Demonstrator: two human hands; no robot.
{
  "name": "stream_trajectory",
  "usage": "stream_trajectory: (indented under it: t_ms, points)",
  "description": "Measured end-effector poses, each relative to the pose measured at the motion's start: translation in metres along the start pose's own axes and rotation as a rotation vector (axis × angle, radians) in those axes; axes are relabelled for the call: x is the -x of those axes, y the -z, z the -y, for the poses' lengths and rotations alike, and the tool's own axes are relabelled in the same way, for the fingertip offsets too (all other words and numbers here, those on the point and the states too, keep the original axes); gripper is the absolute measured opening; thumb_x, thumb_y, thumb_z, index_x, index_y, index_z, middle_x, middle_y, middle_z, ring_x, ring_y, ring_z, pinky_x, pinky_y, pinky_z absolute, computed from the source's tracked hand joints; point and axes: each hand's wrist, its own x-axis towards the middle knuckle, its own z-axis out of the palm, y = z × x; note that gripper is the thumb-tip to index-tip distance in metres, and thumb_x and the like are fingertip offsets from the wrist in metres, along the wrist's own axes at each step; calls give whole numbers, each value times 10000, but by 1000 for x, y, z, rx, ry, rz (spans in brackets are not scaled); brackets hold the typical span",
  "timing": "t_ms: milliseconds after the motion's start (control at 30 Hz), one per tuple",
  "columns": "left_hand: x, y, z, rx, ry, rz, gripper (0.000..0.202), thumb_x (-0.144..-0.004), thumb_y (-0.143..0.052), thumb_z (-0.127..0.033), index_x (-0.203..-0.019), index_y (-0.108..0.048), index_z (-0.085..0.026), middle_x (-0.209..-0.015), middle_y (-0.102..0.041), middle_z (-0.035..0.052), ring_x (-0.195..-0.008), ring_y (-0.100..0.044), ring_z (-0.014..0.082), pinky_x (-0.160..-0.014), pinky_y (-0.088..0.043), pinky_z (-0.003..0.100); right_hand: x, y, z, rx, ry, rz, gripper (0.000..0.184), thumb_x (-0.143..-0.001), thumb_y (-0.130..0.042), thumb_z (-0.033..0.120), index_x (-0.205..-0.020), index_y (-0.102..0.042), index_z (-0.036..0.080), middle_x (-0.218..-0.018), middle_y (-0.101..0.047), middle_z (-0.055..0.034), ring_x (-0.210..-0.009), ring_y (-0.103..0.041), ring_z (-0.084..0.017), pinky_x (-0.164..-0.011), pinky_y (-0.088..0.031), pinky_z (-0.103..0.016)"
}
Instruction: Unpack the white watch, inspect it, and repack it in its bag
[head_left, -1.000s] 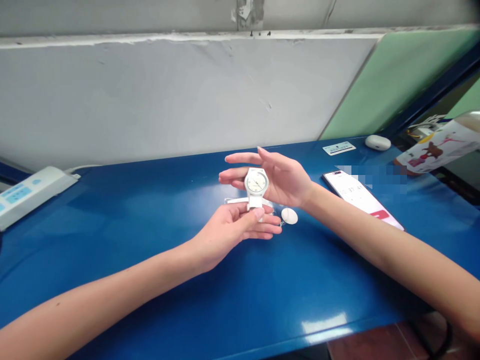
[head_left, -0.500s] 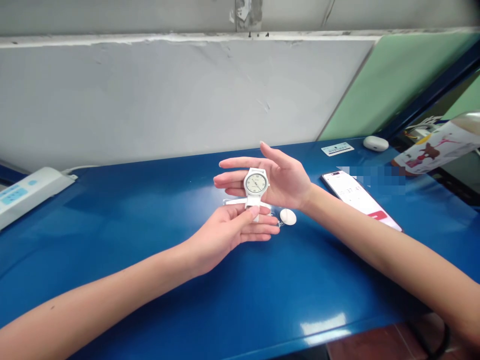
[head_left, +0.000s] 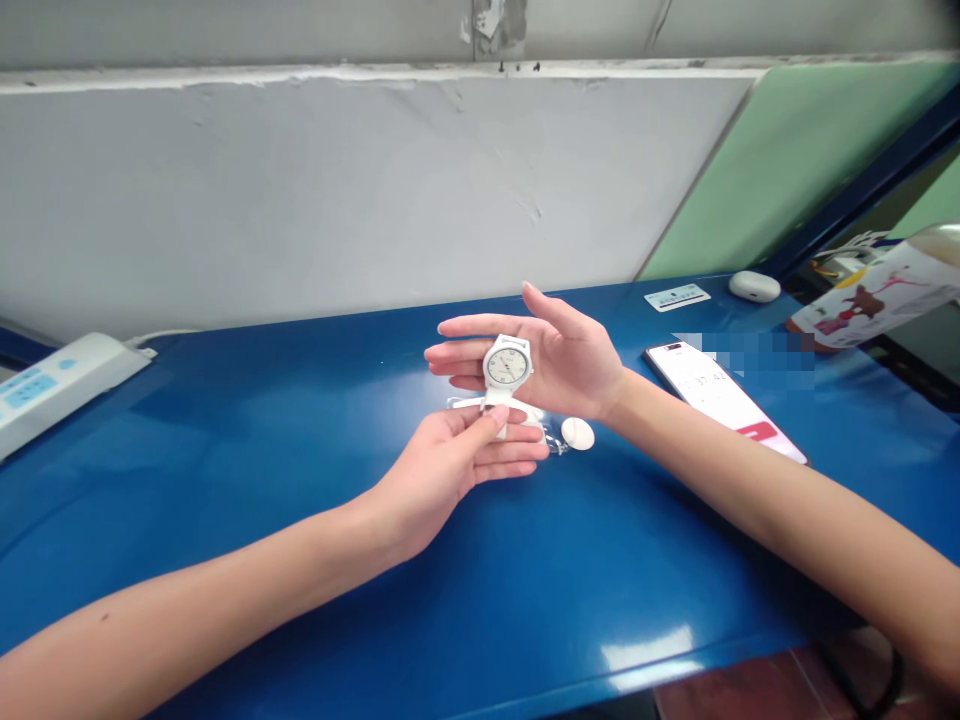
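Note:
A white wristwatch (head_left: 507,366) with a pale dial faces up between my two hands. My left hand (head_left: 457,450) pinches the lower part of its strap between thumb and fingers. Behind the watch, my right hand (head_left: 566,360) is open, palm toward me, thumb up and fingers stretched to the left. Whether the watch touches the right fingers I cannot tell. Beneath the hands lies a white item in clear wrapping, partly hidden, and beside it a round white disc (head_left: 577,434) rests on the blue table (head_left: 315,400).
To the right lie a phone (head_left: 724,400) with a lit screen, a card (head_left: 677,297) and a white earbud case (head_left: 754,287). A printed cylindrical container (head_left: 881,290) leans at the far right. A white power strip (head_left: 67,385) sits at the left; a wall (head_left: 315,200) rises behind.
My left hand has shifted slightly left with the watch, which is turned a little. The right hand holds almost the same pose.

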Motion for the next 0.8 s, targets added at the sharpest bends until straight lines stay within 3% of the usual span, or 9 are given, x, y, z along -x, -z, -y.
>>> stream_trajectory:
  t_ms: [233, 433, 533, 667, 800]
  points:
    - [-3, -1, 0, -10, -17, -40, 295, -962, -632, -393, -1003, -698, -108, -1004, -771, 153, -961, -739, 247, -918, -560, 372, 0, 3, 0, -51, -32, -7, 539, -929, -410, 623, -1120, -714, 222, -1263, -702, -84, -1278, -577, -270, -1071, -438, -433]
    - [-3, 0, -1, -213, -298, -105, 342, -934, -637, -478, -994, -683, -144, -945, -768, 98, -888, -746, 255, -879, -569, 383, -1, 7, 3, 26, 28, -78, 438, -930, -473, 561, -1073, -736, 242, -1197, -732, -60, -1235, -607, -263, -1025, -480, -414]
    - [-5, 5, -4, -390, -422, -168, 321, -954, -604, -468, -1040, -674, -166, -967, -764, 84, -914, -734, 255, -857, -556, 362, -3, 10, 6, 169, 125, -237, 296, -898, -593, 459, -994, -753, 230, -1084, -761, -63, -1124, -658, -253, -936, -525, -384]
    - [-12, 19, -10, -706, -607, -305, 265, -965, -586, -423, -1053, -702, -201, -1008, -757, 67, -931, -698, 244, -836, -506, 328, 2, 14, 20, 611, 214, -478, 232, -890, -653, 396, -881, -776, 199, -866, -761, -45, -837, -690, -187, -739, -533, -296]
    - [-17, 29, -11, -901, -782, -356, 228, -961, -579, -340, -1104, -709, -218, -993, -745, 49, -870, -667, 213, -825, -468, 293, 16, 14, 30, 816, 240, -395, 307, -917, -620, 452, -1006, -777, 204, -916, -765, -39, -703, -671, -147, -583, -491, -254]
